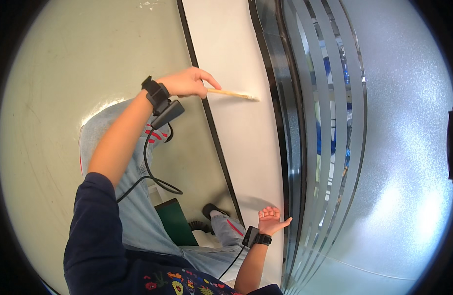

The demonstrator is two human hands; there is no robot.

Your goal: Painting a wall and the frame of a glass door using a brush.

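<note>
My left hand (188, 82) pinches the handle of a thin brush (231, 93) with a pale wooden shaft. Its light bristle tip points right, over or on a white ledge (241, 132); whether the bristles touch the surface I cannot tell. Lower down, my right hand (270, 220) rests palm up at the ledge's right side, beside the dark frame (288, 123). Its thumb sticks out to the right, its fingers are loosely bent, and nothing lies in the palm.
A frosted, striped glass panel (393, 147) rises beyond the dark frame. Black trim (207, 113) edges the ledge by the pale floor (89, 54). Between my legs stands a dark green object (176, 222). Each wrist carries a black strapped device; a cable (153, 178) hangs from the left one.
</note>
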